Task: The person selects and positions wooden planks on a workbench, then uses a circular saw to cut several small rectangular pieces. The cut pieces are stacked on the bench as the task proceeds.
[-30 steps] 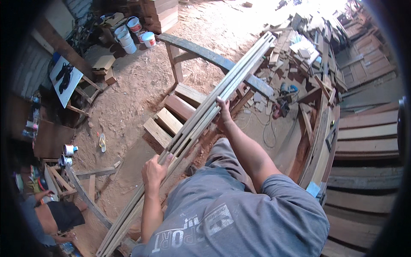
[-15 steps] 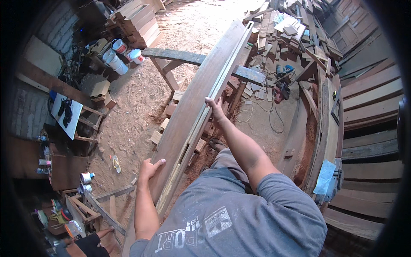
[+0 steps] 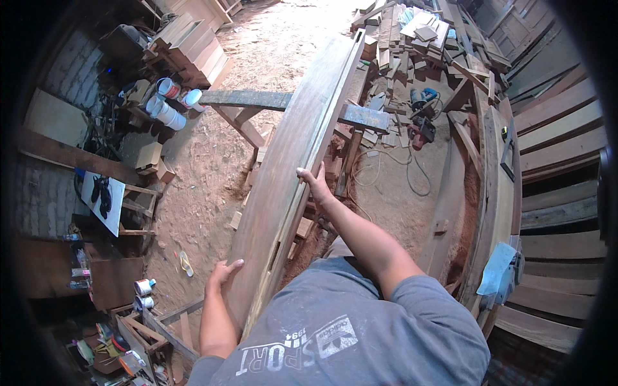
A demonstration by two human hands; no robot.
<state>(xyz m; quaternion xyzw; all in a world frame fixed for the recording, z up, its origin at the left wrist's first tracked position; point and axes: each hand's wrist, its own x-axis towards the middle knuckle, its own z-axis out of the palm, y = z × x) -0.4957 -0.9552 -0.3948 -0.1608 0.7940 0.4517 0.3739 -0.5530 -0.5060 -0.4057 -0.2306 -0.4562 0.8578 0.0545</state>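
A long wooden plank [image 3: 270, 199], broad face up, with narrow grooved strips along its right edge, runs diagonally from my body across a weathered trestle [image 3: 238, 98]. My left hand [image 3: 223, 273] grips its near left edge, the thumb on the face and the other fingers largely hidden. My right hand [image 3: 312, 183] grips the right edge farther up, thumb and fingers around the grooved side. Short timber blocks [image 3: 304, 226] lie beneath the plank.
Offcuts [image 3: 418, 35] are heaped at back right; power tools [image 3: 421, 132] and a looped cable [image 3: 418, 186] lie on the sawdust floor [image 3: 187, 212]. Boards [image 3: 557, 244] line the right side. Buckets [image 3: 168, 112], a white panel [image 3: 103, 199] and a flip-flop [image 3: 186, 262] are at left.
The long piece has turned from showing narrow edges to its broad face, and both my hands moved with it, lower and leftward in view. The view has shifted; another person at lower left has left it.
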